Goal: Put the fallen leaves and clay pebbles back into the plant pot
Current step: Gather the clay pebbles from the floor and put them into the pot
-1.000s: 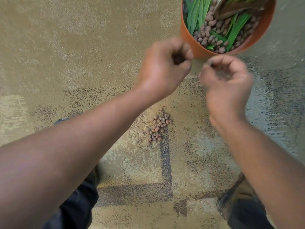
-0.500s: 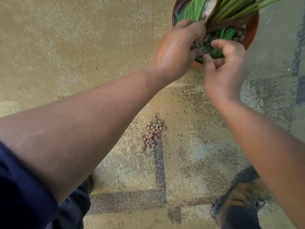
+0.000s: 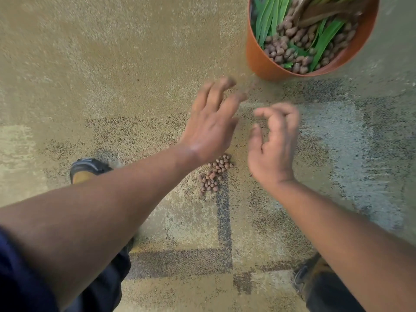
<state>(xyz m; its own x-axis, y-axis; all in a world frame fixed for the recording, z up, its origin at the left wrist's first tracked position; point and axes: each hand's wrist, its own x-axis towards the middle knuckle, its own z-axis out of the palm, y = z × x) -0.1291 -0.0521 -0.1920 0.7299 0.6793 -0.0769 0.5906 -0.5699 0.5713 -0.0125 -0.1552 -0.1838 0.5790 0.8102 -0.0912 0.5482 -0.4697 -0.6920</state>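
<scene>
An orange plant pot (image 3: 261,61) stands at the top right on the carpet, filled with brown clay pebbles and green leaves (image 3: 270,16). A small heap of spilled clay pebbles (image 3: 215,172) lies on the carpet in the middle. My left hand (image 3: 211,124) hovers just above and behind the heap, fingers spread and blurred, holding nothing. My right hand (image 3: 273,143) hangs to the right of the heap, fingers curled but apart, with nothing in it. Both hands are between the heap and the pot.
The floor is a beige carpet (image 3: 90,64) with dark speckled bands. My left shoe (image 3: 87,167) shows left of the heap, my right shoe (image 3: 308,278) at the lower right. Dark trouser legs fill the bottom corners.
Both hands were closed on pebbles, reached into the pot, and have now drawn back down toward the heap with nothing in them.
</scene>
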